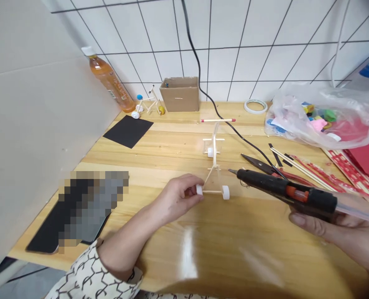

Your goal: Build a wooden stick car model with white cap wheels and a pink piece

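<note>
Our left hand [176,197] pinches white wheel [199,190], right hand [336,236] grips glue gun [279,187]; nozzle [233,171] swung left could topple stick tricycle [214,153].

the left sleeve [86,276] is off-white cloth, printed with thin dark lines that fork and join like twigs. its cuff hangs loose around the bare forearm [143,224]. similar patterned cloth [172,296] edges the bottom. the left hand [178,197] and right hand [340,236] are bare.
</note>
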